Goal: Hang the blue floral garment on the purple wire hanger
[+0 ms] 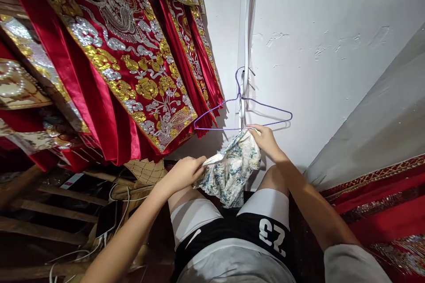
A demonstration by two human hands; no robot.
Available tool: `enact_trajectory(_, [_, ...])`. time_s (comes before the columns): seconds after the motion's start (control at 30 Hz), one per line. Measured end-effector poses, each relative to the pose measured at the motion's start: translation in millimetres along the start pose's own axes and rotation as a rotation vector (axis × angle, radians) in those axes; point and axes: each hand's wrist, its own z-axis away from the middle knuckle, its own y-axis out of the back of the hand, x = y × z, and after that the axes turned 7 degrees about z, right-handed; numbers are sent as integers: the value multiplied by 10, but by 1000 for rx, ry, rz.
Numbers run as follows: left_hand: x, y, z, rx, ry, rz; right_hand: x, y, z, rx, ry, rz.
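Observation:
Between my two hands hangs a white garment (229,174) with a blue and green floral print; its exact kind I cannot make out. My left hand (187,170) is closed on its left edge. With fingers pinched, my right hand (264,139) grips the upper right edge, close to the bottom bar of a purple wire hanger (270,105). The hanger hangs by its hook at a white vertical pole (245,31) against the wall. No part of the garment is visibly on the hanger.
Red satin costumes (146,79) with gold and silver embroidery hang at the left. Below them are a wooden slatted rack (56,210), a phone (109,219) and white cables (124,216). More red embroidered cloth (392,205) lies along the right, below a grey-white wall (332,17).

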Motion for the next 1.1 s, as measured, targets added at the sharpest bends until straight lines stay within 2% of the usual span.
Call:
enact_trajectory(0.17, [-204, 27, -66, 14, 111, -140, 26, 284, 135, -103, 76, 125])
enact_trajectory(0.33, [-117, 209, -300, 238, -22, -142, -90, 466, 243, -105, 80, 204])
enact_trajectory(0.43, [-101, 335, -509, 346, -3, -95, -163, 442, 271, -130, 83, 138])
enact_trajectory(0.5, [-152, 375, -654, 314, 65, -83, -195, 425, 287, -116, 68, 114])
enact_trajectory(0.6, [-244, 354, -814, 177, 157, -85, -210, 434, 308, -99, 48, 108])
enact_trajectory(0.67, [-258, 309, -867, 214, 176, -67, -209, 444, 316, -104, 45, 98])
enact_trajectory(0.73, [-214, 270, -900, 350, 129, -16, -208, 429, 318, -113, 42, 77])
enact_trajectory(0.8, [-132, 256, -945, 447, 16, 69, -213, 381, 322, -128, 40, 34])
enact_trajectory(0.97, [1, 307, -1149, 474, -245, 207, -236, 305, 421, -100, 68, -15])
enact_trajectory(1.1, [-61, 395, -1230, 498, -290, 144, -227, 534, 532, -48, 44, 179])
